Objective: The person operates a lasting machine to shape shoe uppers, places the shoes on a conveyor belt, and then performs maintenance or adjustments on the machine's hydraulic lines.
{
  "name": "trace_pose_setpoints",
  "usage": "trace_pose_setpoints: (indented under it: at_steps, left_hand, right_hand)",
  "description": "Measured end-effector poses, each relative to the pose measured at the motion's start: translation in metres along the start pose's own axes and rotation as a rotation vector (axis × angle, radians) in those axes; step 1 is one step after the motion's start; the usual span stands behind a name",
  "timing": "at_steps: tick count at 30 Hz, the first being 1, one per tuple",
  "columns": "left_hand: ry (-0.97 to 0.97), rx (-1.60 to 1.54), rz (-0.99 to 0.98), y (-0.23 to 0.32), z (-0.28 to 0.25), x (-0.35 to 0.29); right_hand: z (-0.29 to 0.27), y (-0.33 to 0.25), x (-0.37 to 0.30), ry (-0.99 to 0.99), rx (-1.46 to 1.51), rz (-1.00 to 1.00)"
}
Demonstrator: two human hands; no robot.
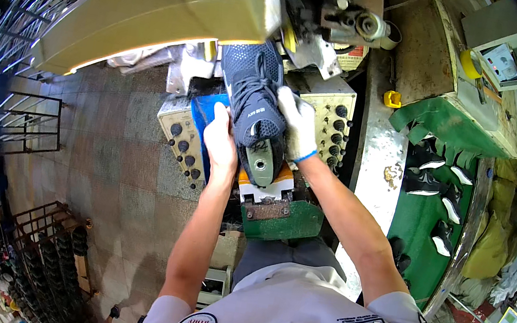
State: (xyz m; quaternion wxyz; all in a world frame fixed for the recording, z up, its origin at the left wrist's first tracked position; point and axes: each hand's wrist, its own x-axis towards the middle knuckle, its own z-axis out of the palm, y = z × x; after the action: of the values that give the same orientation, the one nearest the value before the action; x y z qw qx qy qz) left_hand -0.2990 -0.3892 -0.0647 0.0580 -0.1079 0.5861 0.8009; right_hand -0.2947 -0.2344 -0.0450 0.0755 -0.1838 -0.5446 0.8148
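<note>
A dark grey-blue mesh sneaker with dark laces sits under the machine head, its toe pointing away from me. From its heel opening juts a grey-green shoe last with a round hole in it. My bare left hand grips the sneaker's left side near the heel, most of its fingers hidden. On the opposite side, my right hand, in a white glove with a blue cuff, is closed around the collar. Below the last is a metal bracket with an orange-and-white pad.
A large yellow machine cover arches over the upper left. Knobbed control boxes flank the sneaker. At right, several black shoes lie on a green conveyor belt. Metal racks stand at the left.
</note>
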Motion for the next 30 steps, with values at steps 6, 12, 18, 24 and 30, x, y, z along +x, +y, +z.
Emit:
trace_pose_setpoints:
  at_steps: [6, 12, 18, 24, 30]
  left_hand:
    - [0.394, 0.472, -0.139, -0.108, -0.117, -0.111]
    - [0.437, 0.763, -0.389, -0.227, -0.117, -0.103]
    - [0.409, 0.448, -0.175, -0.186, -0.104, -0.094]
    - [0.407, 0.335, -0.142, -0.167, -0.134, -0.122]
    - [0.562, 0.535, 0.000, -0.022, -0.122, -0.205]
  right_hand:
    - [-0.102, -0.006, -0.071, 0.174, -0.035, 0.066]
    - [-0.153, -0.003, -0.122, 0.268, 0.042, 0.108]
    - [-0.151, -0.024, -0.124, 0.182, -0.120, 0.095]
    - [-0.154, -0.035, -0.128, -0.004, -0.138, 0.086]
    - [-0.083, -0.068, -0.167, -0.170, -0.160, 0.103]
